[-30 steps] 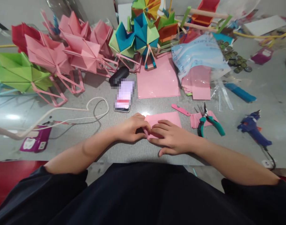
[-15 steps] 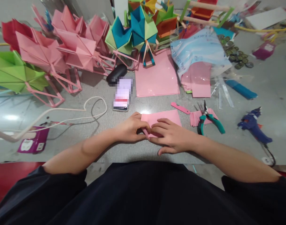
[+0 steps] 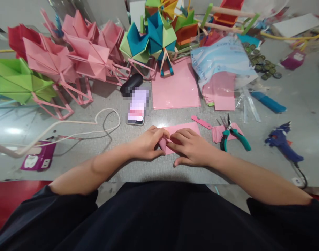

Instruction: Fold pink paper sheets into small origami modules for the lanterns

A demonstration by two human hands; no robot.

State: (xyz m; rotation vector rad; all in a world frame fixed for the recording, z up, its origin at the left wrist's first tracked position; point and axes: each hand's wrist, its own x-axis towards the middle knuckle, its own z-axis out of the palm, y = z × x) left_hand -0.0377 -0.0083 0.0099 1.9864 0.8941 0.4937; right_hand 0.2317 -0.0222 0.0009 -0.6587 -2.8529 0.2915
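A sheet of pink paper (image 3: 187, 127) lies on the grey table in front of me. Its left end is bent up and curled, and my left hand (image 3: 150, 143) pinches that part between thumb and fingers. My right hand (image 3: 192, 147) rests palm down over the paper, fingers spread, with the fingertips against the paper near the curl. The thumb of the right hand stretches out onto the table. A pink box cutter (image 3: 201, 122) lies just beyond the sheet's right corner.
Green-handled pliers (image 3: 239, 137) lie on small pink pieces (image 3: 217, 134); a blue glue gun (image 3: 285, 141) is farther right. Ahead are a phone (image 3: 137, 104), pink sheets (image 3: 175, 89) and a plastic bag (image 3: 219, 59). Folded paper models (image 3: 49, 59) crowd the back left. A white cable (image 3: 70, 122) crosses the left.
My left hand has curled the paper's left end up further, its fingers now over the top. My right hand has shifted slightly, fingers still on the sheet. The view has tilted a little.
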